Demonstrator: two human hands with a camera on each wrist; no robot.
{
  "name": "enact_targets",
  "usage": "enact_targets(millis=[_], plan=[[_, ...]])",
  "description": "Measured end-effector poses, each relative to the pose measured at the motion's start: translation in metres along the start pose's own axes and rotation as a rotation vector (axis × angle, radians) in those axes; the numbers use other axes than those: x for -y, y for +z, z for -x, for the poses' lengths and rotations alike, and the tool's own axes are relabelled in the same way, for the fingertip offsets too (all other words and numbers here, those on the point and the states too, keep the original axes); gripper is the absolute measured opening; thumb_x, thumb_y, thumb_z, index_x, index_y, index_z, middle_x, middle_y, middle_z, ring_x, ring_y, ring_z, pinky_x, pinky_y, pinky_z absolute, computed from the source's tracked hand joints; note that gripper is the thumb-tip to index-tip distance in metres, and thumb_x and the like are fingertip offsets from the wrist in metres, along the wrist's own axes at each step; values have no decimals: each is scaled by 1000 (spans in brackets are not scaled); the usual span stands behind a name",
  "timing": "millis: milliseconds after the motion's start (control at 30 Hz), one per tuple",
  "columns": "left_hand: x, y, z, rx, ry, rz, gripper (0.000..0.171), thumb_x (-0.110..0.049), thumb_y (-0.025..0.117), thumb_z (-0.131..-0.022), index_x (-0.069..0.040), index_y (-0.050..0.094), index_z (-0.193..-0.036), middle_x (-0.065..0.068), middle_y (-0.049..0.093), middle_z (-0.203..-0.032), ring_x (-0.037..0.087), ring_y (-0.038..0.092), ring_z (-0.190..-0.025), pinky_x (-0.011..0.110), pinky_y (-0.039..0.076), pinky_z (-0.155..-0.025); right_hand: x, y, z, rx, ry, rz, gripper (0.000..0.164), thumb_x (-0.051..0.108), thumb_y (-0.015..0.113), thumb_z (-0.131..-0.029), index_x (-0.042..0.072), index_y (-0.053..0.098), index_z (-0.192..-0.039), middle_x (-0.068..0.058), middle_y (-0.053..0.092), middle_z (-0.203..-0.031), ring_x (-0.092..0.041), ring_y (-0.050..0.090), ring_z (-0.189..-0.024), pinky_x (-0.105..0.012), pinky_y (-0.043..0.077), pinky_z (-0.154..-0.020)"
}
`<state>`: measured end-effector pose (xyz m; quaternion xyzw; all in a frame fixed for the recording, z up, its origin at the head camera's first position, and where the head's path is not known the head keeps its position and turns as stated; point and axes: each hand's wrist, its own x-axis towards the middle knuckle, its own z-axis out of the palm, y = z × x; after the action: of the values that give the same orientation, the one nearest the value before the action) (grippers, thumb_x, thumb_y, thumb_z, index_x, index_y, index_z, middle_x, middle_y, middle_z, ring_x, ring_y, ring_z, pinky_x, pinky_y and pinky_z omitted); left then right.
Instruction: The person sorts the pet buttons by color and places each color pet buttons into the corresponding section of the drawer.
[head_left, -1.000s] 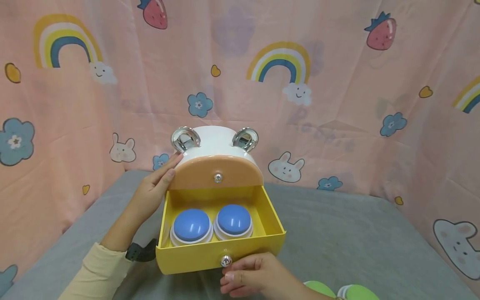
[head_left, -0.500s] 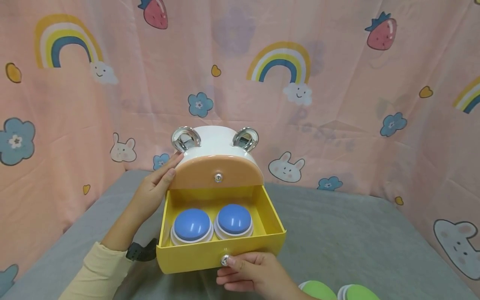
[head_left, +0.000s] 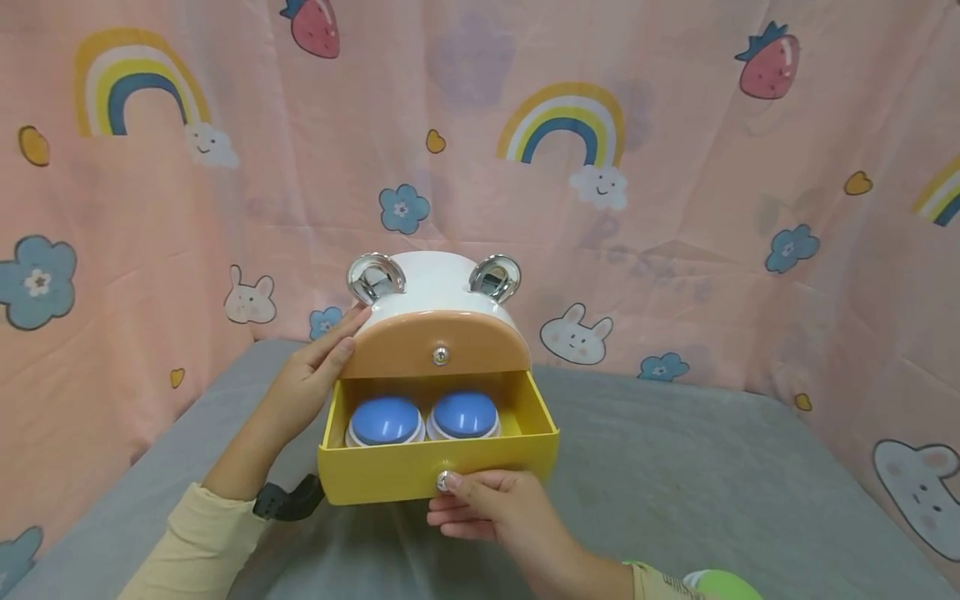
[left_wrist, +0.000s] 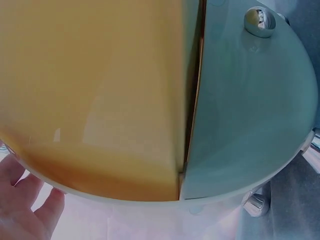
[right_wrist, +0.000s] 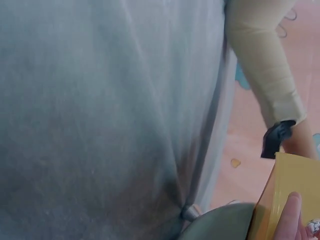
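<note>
A rounded white drawer box (head_left: 435, 279) with silver ring ears stands on the table. Above the pulled-out yellow drawer (head_left: 390, 475) is an orange drawer front (head_left: 405, 346). Two round white pieces with blue domed tops, one on the left (head_left: 386, 419) and one on the right (head_left: 465, 414), sit inside the yellow drawer. My left hand (head_left: 303, 383) rests against the box's left side, fingers extended. The thumb and fingers of my right hand (head_left: 510, 508) are at the silver knob (head_left: 442, 481), pinching it. A grey-green lower front (left_wrist: 255, 110) with another knob shows in the left wrist view.
A green domed piece (head_left: 723, 585) with a white rim lies at the bottom right, partly cut off by the frame. Grey cloth (head_left: 675, 467) covers the table. Behind it hangs a pink patterned curtain (head_left: 675, 150).
The yellow drawer has slid part of the way into the box, carrying the blue-topped pieces. My right hand has come onto its knob and moved inward with it. The left hand stays at the side.
</note>
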<state>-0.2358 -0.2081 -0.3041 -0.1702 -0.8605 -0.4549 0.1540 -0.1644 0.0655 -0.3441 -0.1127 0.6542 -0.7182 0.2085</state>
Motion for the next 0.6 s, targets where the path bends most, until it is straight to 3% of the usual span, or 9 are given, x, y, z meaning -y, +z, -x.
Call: enact_targets(millis=[333,600], plan=[[-1,0,0,8,-11,13,48,-39,37,-108,-37,33,-155,-6,22,-166,27,17,-155,64,22,-121,1,-1,-24,-41,-62,38,44,28,66,-96,-13,69,-111,-18,77,-95,-18,76,-84,-34,63,-80],[0,0,-1,11,2,31,47,-38,38,-108,-36,34,-155,-7,22,-166,25,16,-156,61,21,-122,5,-3,-41,-77,-62,90,45,32,64,-97,-11,70,-111,-19,77,-96,-18,77,-83,-34,63,-79]])
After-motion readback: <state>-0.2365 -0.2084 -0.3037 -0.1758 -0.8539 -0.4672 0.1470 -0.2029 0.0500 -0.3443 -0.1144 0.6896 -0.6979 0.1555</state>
